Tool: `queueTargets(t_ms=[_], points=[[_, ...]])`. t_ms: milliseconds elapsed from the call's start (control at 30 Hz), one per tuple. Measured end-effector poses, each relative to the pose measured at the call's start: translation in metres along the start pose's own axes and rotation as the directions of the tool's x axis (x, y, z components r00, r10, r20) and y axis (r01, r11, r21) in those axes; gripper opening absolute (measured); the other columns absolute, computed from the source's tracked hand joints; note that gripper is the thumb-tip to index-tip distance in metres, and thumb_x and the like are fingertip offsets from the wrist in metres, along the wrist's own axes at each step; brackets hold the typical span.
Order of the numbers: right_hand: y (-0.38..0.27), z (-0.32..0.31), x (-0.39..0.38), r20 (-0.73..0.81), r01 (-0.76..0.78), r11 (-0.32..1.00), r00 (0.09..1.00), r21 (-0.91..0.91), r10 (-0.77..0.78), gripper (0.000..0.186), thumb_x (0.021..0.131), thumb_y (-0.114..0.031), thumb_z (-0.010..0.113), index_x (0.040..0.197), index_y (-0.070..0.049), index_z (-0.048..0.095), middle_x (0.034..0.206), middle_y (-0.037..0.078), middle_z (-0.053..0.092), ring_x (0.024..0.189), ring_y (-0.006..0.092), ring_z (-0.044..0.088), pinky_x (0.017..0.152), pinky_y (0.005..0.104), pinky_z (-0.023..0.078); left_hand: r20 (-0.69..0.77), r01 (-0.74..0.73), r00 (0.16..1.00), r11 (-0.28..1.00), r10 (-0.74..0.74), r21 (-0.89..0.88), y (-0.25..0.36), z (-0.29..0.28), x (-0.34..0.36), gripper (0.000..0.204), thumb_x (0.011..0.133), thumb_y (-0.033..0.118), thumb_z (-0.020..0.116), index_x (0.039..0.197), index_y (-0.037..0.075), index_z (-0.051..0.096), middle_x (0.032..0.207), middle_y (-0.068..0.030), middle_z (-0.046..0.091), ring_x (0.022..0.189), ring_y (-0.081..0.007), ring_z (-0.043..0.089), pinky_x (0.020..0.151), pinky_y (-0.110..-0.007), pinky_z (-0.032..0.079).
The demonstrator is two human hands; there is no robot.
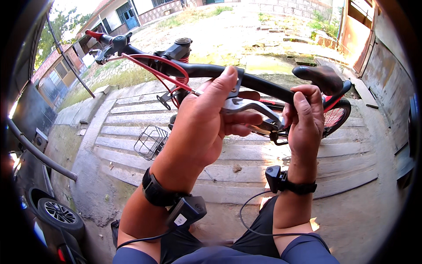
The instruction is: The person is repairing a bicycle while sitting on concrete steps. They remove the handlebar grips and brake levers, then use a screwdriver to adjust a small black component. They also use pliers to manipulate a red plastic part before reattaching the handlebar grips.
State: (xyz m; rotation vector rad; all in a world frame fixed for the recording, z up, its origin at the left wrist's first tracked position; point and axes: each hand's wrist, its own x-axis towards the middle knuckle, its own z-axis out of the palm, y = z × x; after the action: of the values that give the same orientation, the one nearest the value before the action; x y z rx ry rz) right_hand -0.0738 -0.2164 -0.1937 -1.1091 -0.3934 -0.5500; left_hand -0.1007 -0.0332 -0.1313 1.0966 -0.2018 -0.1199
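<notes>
Left hand: the left hand (200,127) is clamped on the silver brake lever (250,108), thumb laid up along the lever's black clamp and the fingers curled under the lever blade.
Right hand: the right hand (304,121) is closed around the black handlebar (228,72) just beside the lever's tip, knuckles up and fingers wrapped over the bar.
Brake lever: it sits on the underside of the bar, between the two hands, its free end reaching to the fingers of the right hand.
Handlebar: it runs across both grips, out from the left hand toward the stem (181,48) and the far red-tipped grip (99,36).
Right grip: the black rubber end grip (320,77) lies just above and beyond the right hand, uncovered.
Cable: a red cable (158,66) loops from the far end of the bar to the lever's clamp at the left thumb.
Basket: a wire basket (150,141) hangs below the bar, beside the left wrist.
Rear wheel: a red-rimmed wheel (336,115) shows just past the right hand.
Wrists: each wrist carries a black strap with a small wired box (187,210).
Ground: ribbed concrete ramp (351,154) under the bicycle.
</notes>
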Motion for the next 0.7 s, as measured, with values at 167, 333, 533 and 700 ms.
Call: queueTargets(t_ms=[167, 333, 533, 700], points=[[0.002, 0.001, -0.001, 0.026, -0.007, 1.000, 1.000, 0.004, 0.007, 0.010, 0.100, -0.017, 0.056, 0.102, -0.007, 0.054, 0.070, -0.004, 0.048, 0.056, 0.0022, 0.041, 0.049, 0.0167, 0.034, -0.050, 0.000, 0.999, 0.996, -0.004, -0.095, -0.004, -0.004, 0.005, 0.023, 0.098, 0.027, 0.058, 0.092, 0.005, 0.061, 0.080, -0.0137, 0.071, 0.056, -0.0173, 0.065, 0.047, -0.026, 0.051], [0.006, -0.002, -0.001, 0.071, 0.023, 0.999, 0.997, 0.035, -0.026, 0.014, 0.101, -0.019, 0.057, 0.103, -0.006, 0.053, 0.069, -0.003, 0.049, 0.054, 0.0032, 0.043, 0.048, 0.0171, 0.035, -0.074, -0.048, 0.996, 0.994, 0.040, -0.099, -0.013, -0.005, 0.004, 0.021, 0.099, 0.026, 0.054, 0.104, 0.005, 0.057, 0.083, -0.0101, 0.067, 0.060, -0.0157, 0.062, 0.053, -0.024, 0.048], [0.007, 0.002, -0.004, 0.080, 0.005, 0.999, 0.997, 0.052, -0.009, 0.014, 0.101, -0.020, 0.056, 0.104, -0.007, 0.052, 0.069, -0.003, 0.049, 0.053, 0.0029, 0.044, 0.047, 0.0172, 0.035, 0.188, -0.177, 0.959, 0.967, 0.211, -0.185, -0.040, -0.034, 0.019, 0.025, 0.101, 0.024, 0.051, 0.114, 0.003, 0.053, 0.095, -0.0149, 0.067, 0.067, -0.0164, 0.063, 0.055, -0.024, 0.049], [0.011, -0.002, -0.001, 0.095, 0.024, 0.998, 0.995, 0.052, -0.029, 0.013, 0.101, -0.019, 0.056, 0.104, -0.007, 0.052, 0.069, -0.002, 0.050, 0.053, 0.0028, 0.045, 0.047, 0.0173, 0.035, 0.457, -0.087, 0.838, 0.900, 0.298, -0.428, -0.063, -0.049, 0.044, 0.062, 0.099, 0.030, 0.056, 0.153, 0.017, 0.028, 0.099, -0.0104, 0.056, 0.067, -0.0175, 0.056, 0.063, -0.030, 0.049]])
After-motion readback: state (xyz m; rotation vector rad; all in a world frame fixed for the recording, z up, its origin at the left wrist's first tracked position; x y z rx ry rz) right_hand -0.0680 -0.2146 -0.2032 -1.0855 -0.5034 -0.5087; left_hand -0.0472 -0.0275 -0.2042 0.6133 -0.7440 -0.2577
